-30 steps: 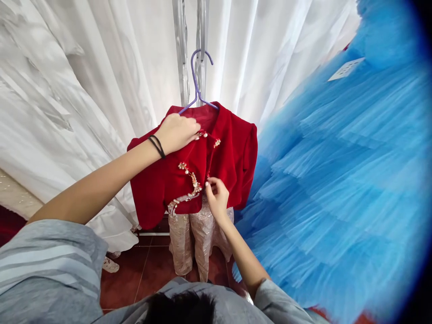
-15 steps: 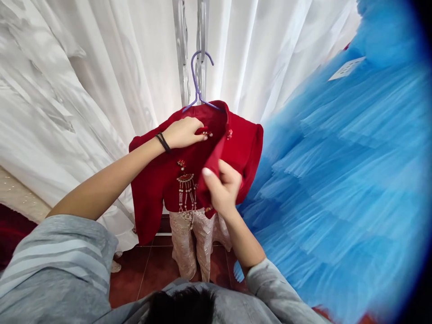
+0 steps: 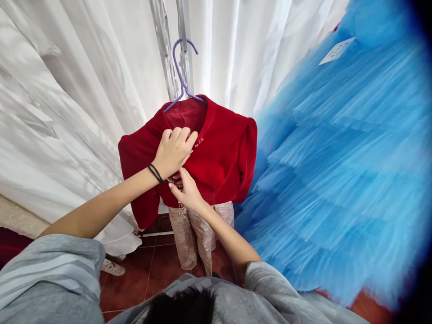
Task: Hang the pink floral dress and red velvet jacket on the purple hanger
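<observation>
A red velvet jacket (image 3: 222,157) hangs on a purple hanger (image 3: 182,85) straight in front of me. My left hand (image 3: 175,148), a black band at its wrist, has its fingers curled over the jacket's front edge near the neckline. Just below it, my right hand (image 3: 188,191) pinches the front edge lower down. Between and under my hands a beaded tassel ornament (image 3: 181,208) partly shows; the rest is hidden. Small red beads (image 3: 200,142) sit on the right front panel. Beneath the jacket hang pale pink shiny trousers (image 3: 199,236).
A blue layered tulle gown (image 3: 330,157) with a white tag (image 3: 336,50) fills the right side. White draped fabric (image 3: 77,90) covers the left and back. Metal posts (image 3: 185,58) hold the hanger. The floor has dark red tiles (image 3: 135,279).
The right front panel, earlier pulled open by my right hand, now lies across the left one. My right hand has moved left, and both hands have come together at the jacket's middle.
</observation>
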{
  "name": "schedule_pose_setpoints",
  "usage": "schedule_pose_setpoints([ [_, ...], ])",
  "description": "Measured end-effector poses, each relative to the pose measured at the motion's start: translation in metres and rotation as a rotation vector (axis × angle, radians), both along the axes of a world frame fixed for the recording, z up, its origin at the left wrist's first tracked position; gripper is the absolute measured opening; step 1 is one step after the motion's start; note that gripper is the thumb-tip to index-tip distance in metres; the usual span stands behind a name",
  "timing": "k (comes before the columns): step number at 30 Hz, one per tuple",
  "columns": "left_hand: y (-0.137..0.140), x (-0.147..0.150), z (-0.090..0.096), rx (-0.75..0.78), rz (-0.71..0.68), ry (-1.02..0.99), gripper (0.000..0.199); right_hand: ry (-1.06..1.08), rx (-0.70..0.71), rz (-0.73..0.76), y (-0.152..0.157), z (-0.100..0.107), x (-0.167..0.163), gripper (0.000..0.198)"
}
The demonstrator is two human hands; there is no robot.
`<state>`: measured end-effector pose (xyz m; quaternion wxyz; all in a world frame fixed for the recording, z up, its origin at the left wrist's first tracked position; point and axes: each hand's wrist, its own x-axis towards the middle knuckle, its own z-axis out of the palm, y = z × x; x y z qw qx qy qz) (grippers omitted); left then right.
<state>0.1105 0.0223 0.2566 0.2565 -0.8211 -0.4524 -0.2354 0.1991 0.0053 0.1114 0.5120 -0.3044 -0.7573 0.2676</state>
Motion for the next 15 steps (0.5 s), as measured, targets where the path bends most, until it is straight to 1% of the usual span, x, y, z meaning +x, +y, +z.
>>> schedule_pose_setpoints([
  [1,-0.002,-0.005,-0.008,0.023,0.034,0.002,0.039,0.093,0.006,-0.097,-0.008,-0.022,0.007,0.044],
  [2,-0.003,-0.010,-0.016,0.046,0.057,-0.007,0.036,0.196,-0.026,-0.239,-0.015,-0.047,0.016,0.046],
  [3,-0.004,-0.014,-0.023,0.065,0.070,-0.024,0.034,0.297,-0.094,-0.469,-0.020,-0.074,0.025,0.042],
  [4,-0.004,-0.018,-0.030,0.078,0.081,-0.044,0.034,0.365,-0.221,-0.660,-0.023,-0.099,0.036,0.042],
  [5,-0.005,-0.021,-0.034,0.078,0.093,-0.064,0.033,0.398,-0.378,-0.718,-0.022,-0.121,0.046,0.042],
  [6,-0.006,-0.024,-0.037,0.064,0.107,-0.085,0.033,0.403,-0.493,-0.705,-0.020,-0.140,0.057,0.038],
  [7,-0.007,-0.025,-0.038,0.036,0.125,-0.117,0.032,0.391,-0.582,-0.658,-0.017,-0.153,0.067,0.035],
  [8,-0.008,-0.027,-0.037,-0.009,0.141,-0.168,0.031,0.385,-0.631,-0.577,-0.013,-0.161,0.078,0.033],
  [9,-0.008,-0.028,-0.033,-0.083,0.135,-0.238,0.030,0.405,-0.653,-0.486,-0.010,-0.165,0.088,0.033],
  [10,-0.008,-0.030,-0.028,-0.187,0.092,-0.333,0.032,0.456,-0.668,-0.393,-0.008,-0.166,0.098,0.034],
  [11,-0.007,-0.033,-0.021,-0.311,0.010,-0.452,0.036,0.532,-0.693,-0.299,-0.007,-0.164,0.107,0.037],
  [13,-0.004,-0.040,-0.007,-0.528,-0.197,-0.714,0.045,0.655,-0.756,-0.140,-0.009,-0.159,0.120,0.045],
  [14,-0.002,-0.043,-0.002,-0.585,-0.273,-0.799,0.048,0.654,-0.789,-0.103,-0.010,-0.158,0.124,0.048],
  [15,0.001,-0.045,0.001,-0.600,-0.299,-0.819,0.048,0.605,-0.817,-0.098,-0.009,-0.157,0.125,0.051],
])
